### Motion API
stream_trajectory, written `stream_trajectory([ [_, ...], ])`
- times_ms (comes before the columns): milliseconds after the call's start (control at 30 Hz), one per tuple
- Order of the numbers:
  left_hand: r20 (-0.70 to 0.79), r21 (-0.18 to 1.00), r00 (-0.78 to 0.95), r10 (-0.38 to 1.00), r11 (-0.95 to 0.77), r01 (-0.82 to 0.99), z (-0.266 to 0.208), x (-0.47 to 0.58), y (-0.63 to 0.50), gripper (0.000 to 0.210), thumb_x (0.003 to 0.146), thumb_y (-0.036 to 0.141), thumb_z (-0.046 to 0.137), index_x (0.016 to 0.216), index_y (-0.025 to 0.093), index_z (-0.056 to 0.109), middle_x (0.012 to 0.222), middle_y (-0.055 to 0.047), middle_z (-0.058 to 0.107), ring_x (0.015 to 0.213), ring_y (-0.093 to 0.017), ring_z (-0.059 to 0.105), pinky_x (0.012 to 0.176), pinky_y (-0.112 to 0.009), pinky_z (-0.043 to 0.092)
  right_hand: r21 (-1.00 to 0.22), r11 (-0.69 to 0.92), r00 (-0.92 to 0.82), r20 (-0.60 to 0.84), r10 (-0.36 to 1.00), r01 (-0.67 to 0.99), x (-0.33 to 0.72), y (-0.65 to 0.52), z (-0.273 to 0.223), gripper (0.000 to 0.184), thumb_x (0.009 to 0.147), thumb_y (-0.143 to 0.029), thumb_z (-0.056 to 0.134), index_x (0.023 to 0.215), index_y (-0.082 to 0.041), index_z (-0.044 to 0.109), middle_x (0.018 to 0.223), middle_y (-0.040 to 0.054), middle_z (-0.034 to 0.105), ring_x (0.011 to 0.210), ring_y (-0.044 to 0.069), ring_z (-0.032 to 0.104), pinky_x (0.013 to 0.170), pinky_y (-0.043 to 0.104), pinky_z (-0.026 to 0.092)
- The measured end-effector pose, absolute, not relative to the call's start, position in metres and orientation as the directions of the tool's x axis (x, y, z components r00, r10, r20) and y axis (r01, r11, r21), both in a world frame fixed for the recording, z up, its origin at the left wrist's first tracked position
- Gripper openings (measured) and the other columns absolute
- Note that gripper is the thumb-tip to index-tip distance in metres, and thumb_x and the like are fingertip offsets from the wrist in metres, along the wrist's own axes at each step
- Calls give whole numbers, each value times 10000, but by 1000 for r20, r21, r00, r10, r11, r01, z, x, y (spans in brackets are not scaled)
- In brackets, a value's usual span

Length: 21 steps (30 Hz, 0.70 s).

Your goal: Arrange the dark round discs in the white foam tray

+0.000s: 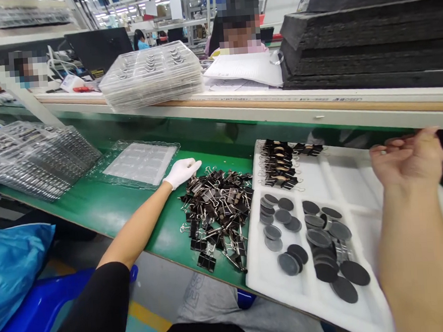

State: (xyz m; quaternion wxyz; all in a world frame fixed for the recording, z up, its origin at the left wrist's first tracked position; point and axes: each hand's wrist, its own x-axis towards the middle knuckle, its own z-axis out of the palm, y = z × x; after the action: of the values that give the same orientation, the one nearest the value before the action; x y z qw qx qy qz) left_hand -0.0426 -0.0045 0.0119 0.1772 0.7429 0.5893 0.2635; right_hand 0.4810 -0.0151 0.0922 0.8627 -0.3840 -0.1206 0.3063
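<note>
My left hand (182,173), in a white glove, is at the upper left edge of a heap of black binder clips (220,201). Its fingers are closed; what they hold, if anything, is hidden. My bare right hand (410,159) is raised over the far right part of a white compartment tray (315,311), palm turned up. Its fingers are loosely bent and apart, with nothing visible in them. In the tray lie dark round discs (319,237), in two compartments. Behind them, a row of binder clips (280,164) grips thin, light-edged pieces.
A clear plastic tray (141,161) lies flat on the green table (95,207). Stacked filled trays (38,153) stand at the left. The shelf holds more clear trays (155,79), papers (245,68) and black foam sheets (365,44). A person (240,23) sits opposite.
</note>
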Motion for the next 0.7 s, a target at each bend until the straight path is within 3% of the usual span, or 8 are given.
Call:
stream_trajectory([
  [100,177,574,154,972,-229,786,16,-41,-6,563,996,644,477,613,245,582,649,-23,636,682,-198,573,716,-326,421,-715,486,697,-4,717,-503,483,-15,94,529,1162,-118,440,638,-175,390,640,-38,327,530,68,405,529,253,319],
  [200,160,560,156,975,-220,799,21,-41,-6,547,979,652,489,618,253,590,639,-7,626,673,-201,559,706,-326,404,-727,486,704,5,710,-485,490,-11,91,423,1122,-114,527,729,-203,396,650,-59,350,544,76,420,524,240,343],
  [333,112,546,139,984,-178,819,24,-43,-3,553,978,668,487,630,250,586,594,38,578,679,-190,529,721,-305,385,-736,504,683,78,727,-452,498,-5,82,474,826,-322,914,817,-225,450,698,-80,415,605,80,488,538,220,442],
  [433,86,557,129,988,-154,816,23,-46,-1,563,989,680,486,662,235,598,596,76,567,706,-162,509,756,-273,370,-732,540,661,165,732,-416,499,-1,76,617,614,-443,967,820,-221,429,703,-84,396,622,73,498,555,211,473],
  [600,75,564,131,989,-150,812,24,-45,-2,566,1000,677,480,685,222,599,607,77,556,713,-148,495,770,-261,360,-729,632,762,246,599,-262,498,11,72,695,630,-503,916,759,-204,301,629,-82,318,566,72,424,510,191,391],
  [700,71,549,114,991,-134,825,26,-43,-3,540,990,652,489,688,217,595,608,42,551,694,-161,503,743,-285,368,-728,672,811,310,496,-133,499,17,72,641,661,-435,927,713,-203,332,581,-85,331,533,63,395,499,183,342],
])
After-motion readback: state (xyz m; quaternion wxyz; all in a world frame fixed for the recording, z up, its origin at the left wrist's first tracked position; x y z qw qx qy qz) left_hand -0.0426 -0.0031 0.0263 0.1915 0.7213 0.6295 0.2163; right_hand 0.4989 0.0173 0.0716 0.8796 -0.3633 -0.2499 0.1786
